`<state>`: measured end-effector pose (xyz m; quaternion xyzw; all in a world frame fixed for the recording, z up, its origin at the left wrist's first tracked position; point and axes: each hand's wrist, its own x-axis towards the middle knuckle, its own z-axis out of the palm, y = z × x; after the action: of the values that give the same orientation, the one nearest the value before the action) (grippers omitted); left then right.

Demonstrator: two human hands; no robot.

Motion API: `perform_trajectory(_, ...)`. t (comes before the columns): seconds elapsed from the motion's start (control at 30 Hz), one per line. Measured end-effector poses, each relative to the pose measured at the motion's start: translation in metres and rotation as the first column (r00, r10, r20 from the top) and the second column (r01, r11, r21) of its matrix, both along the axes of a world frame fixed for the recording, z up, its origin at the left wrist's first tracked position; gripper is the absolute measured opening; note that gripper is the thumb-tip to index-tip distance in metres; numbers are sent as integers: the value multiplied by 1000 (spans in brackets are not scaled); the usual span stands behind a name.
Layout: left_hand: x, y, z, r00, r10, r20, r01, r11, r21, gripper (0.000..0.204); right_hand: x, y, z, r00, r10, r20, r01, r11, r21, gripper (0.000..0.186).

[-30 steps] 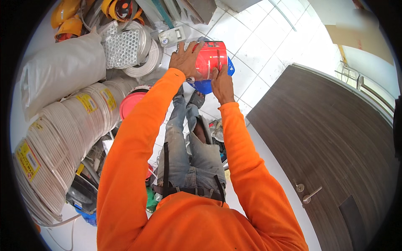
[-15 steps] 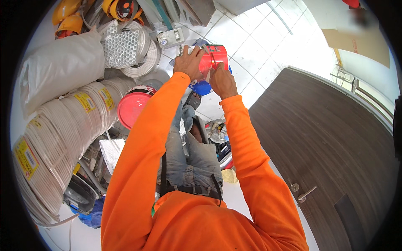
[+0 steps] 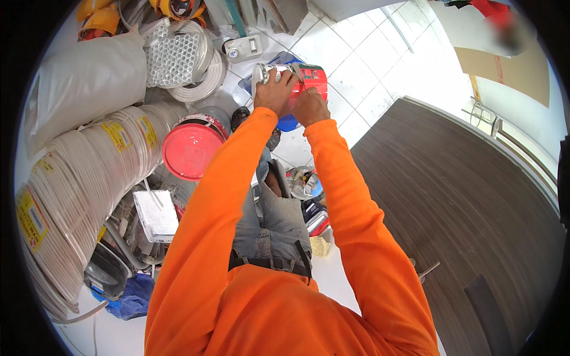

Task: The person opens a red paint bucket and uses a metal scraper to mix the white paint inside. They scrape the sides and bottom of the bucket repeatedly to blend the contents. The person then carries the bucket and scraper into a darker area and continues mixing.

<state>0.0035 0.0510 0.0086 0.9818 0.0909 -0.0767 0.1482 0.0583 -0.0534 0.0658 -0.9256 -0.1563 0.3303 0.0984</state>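
head view, looking down: what have your hands got hold of?

my left hand is clasped over the red can, fingers lying across its upper side near the silver end. my right hand is curled up against the red side; whether it pinches anything, i cannot tell.

and where is the can?

out in front of me, nearly at arm's length, turned on its side, with a blue object just below it and the tiled floor all round. i can't tell whether it rests on the blue object or hangs from my grip.

what could go wrong?

i'd say it could roll or twist if my left fingers slackened while the right hand pushed, since the side looks round and smooth. a drop could catch my foot, which is near. a careless step might also knock the lidded pail to my left.

what can't you make out?

my right fingertips, tucked out of sight, and the can's underside. a pale strip by my left fingers could be part of the can or something loose. my right sleeve covers some of the door, and the dark rim cuts its lower end.
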Motion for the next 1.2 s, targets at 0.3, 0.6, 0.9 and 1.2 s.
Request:
perform_trajectory(0.3,-13,-17,-17,1000,19,-2,-19,993,118,49,26,8,-46,967,37,-250,-90,975,-204,31)
perform_trajectory(0.6,-7,-10,-20,1000,24,19,-26,994,102,51,0,-5,-22,985,144,92,-147,989,17,30)
perform_trajectory(0.9,-10,-19,-18,999,31,17,-34,979,201,57,-25,-14,-33,972,-233,-22,234,971,43,42)
perform_trajectory(1.2,-8,-22,-13,999,5,34,-13,974,224,62,-31,-22,-45,964,-263,-32,265,960,86,41)
